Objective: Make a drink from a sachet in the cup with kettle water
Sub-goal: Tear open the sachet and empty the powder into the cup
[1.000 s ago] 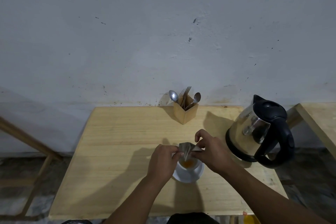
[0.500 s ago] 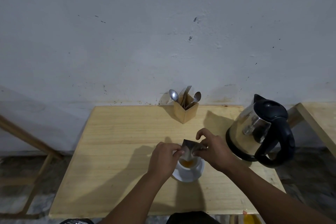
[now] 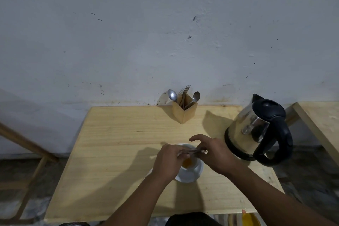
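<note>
two hands pinch foil sachet (image 3: 191, 151) above round cup (image 3: 190, 164)

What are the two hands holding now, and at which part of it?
Both hold the sachet above the cup: the left hand pinches its left end, the right hand its right end.
</note>
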